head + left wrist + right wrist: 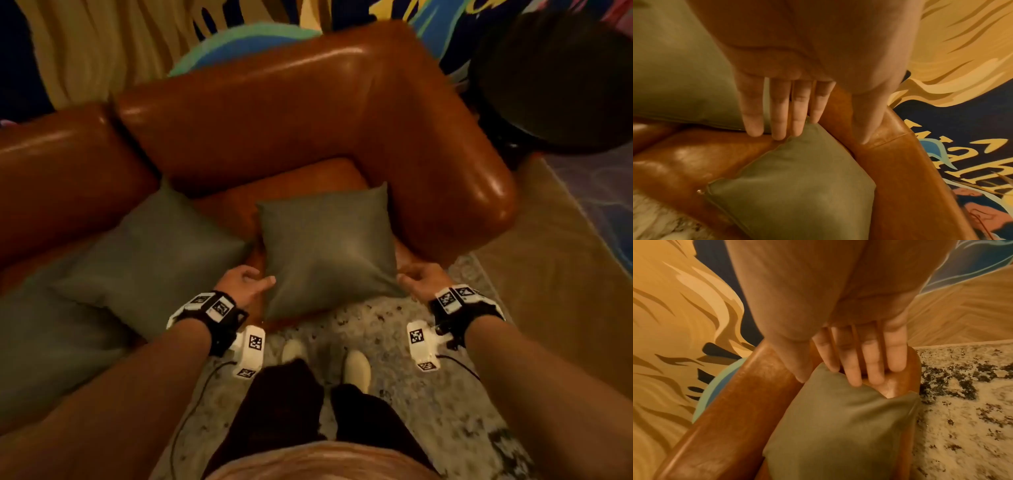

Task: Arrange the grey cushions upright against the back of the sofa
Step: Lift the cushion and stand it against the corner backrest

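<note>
On the sofa seat [301, 178], by the arm at 3 o'clock, the right grey cushion [329, 246] lies flat, its far edge toward 12 o'clock and the backrest [239, 113]. Left hand [245, 282] and right hand [419, 279] flank its near corners, fingers [777, 113] relaxed and fairly straight, holding nothing. Both look equally near. The second cushion [150, 250] lies at 9 o'clock.

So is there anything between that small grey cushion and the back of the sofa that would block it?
Nothing visible does. The small grey cushion lies on the seat, with bare brown leather between it and the sofa back. The second grey cushion lies off to the left. Both the left hand and the right hand are at its near corners.
</note>
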Motion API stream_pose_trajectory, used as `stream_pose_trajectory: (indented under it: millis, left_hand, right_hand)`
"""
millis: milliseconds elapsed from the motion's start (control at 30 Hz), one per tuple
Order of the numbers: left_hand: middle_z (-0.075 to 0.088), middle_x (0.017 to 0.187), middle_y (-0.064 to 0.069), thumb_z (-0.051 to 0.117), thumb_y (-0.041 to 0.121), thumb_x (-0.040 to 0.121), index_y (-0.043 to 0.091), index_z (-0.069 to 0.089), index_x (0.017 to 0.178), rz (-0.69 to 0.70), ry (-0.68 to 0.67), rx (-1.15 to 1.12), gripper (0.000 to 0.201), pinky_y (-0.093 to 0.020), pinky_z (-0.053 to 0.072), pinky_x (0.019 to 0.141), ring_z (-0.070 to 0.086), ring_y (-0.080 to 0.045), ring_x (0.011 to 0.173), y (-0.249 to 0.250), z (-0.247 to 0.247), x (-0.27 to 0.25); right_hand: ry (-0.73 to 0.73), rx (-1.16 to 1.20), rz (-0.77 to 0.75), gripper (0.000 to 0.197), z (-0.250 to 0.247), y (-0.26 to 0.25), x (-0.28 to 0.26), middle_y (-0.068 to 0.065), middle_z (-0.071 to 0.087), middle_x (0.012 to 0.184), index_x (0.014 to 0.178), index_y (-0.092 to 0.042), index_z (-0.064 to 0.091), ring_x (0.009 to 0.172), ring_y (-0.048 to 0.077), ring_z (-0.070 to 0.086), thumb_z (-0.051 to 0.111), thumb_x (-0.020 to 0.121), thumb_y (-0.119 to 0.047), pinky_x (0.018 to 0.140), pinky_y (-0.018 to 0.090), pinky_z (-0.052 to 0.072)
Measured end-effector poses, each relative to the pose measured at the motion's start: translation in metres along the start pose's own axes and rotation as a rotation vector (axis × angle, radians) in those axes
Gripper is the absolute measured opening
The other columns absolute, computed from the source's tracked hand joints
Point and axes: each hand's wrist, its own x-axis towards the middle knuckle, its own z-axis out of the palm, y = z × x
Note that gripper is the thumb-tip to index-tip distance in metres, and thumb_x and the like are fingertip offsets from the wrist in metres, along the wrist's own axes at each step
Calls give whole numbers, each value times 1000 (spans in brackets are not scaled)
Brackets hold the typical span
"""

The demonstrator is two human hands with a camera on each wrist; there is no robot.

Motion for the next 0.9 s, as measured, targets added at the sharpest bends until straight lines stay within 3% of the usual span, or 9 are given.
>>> stream_pose_trajectory:
  millis: [167,233,300,333,400,533,700,900]
  left_hand:
    - [66,128,-9,79,47,80,10,56,135,-86,-10,-18,70,-37,48,104,63,-28,116,22,17,58]
    - [63,129,-3,82,58,70,13,54,136,-123,-49,-41,85,-38,47,106,62,-26,119,25,24,94]
    - [66,131,5,83,79,43,20,59,134,-119,-65,-69,111,-40,50,105,66,-21,115,4,40,151]
    - [68,131,5,84,83,31,24,60,133,-137,-73,-85,119,-41,52,103,68,-19,112,-15,51,183]
    - [67,132,4,88,79,21,26,57,134,-193,-76,-147,128,-44,53,102,69,-20,113,-23,62,217]
    - [55,146,2,90,74,14,21,39,150,-251,-61,-198,154,-50,46,109,58,-26,129,10,61,226]
    - [42,157,4,91,73,13,27,29,155,-263,-53,-212,162,-50,38,116,45,-24,142,21,80,246]
    - [49,150,5,94,64,10,27,33,152,-204,-6,-338,159,-46,39,116,49,-19,137,41,93,235]
  right_hand:
    - [-29,-47,43,64,0,-30,65,10,67,146,153,-14,57,131,32,64,69,98,-44,98,29,45]
    - [-32,-17,79,72,3,-40,98,9,64,149,156,-15,52,132,35,63,73,95,-47,100,32,46]
    - [-61,61,123,97,11,-44,133,6,61,151,157,-16,50,134,37,61,84,77,-60,113,45,49]
    - [-75,85,140,119,17,-43,149,5,60,152,157,-17,48,136,37,60,88,59,-73,116,51,48]
    - [-73,109,173,160,29,-34,188,7,55,158,159,-19,42,141,38,57,84,23,-91,118,57,46]
    - [-57,122,268,181,45,-32,236,5,38,170,166,-28,19,153,36,43,78,8,-97,125,56,37]
    - [-56,137,270,191,54,-27,280,1,32,173,168,-32,11,156,32,39,75,0,-96,128,55,32]
    - [-50,210,117,173,43,-43,274,-5,50,160,162,-29,31,147,26,51,80,8,-92,126,49,39]
